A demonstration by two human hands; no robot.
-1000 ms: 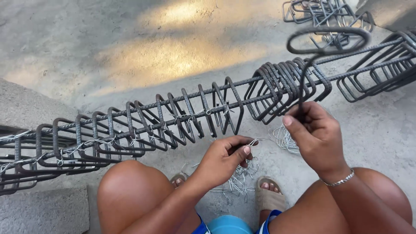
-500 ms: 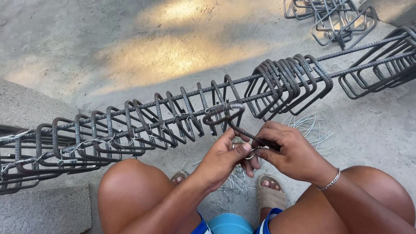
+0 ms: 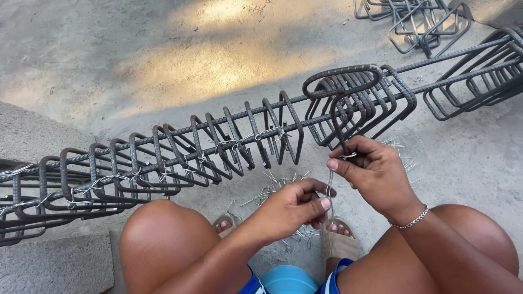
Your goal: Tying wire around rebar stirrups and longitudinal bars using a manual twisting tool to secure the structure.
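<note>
Right hand (image 3: 376, 174) pinches a dark rebar stirrup (image 3: 343, 98), hanging upright above it; left hand (image 3: 291, 209), just below, grips a thin tie wire (image 3: 329, 182).

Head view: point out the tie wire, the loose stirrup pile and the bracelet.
tie wire (image 3: 329, 184), head view, on the thin strand between the two hands
loose stirrup pile (image 3: 419, 22), head view, on a bar mid-pile
bracelet (image 3: 413, 220), head view, on the chain at the wrist
</note>
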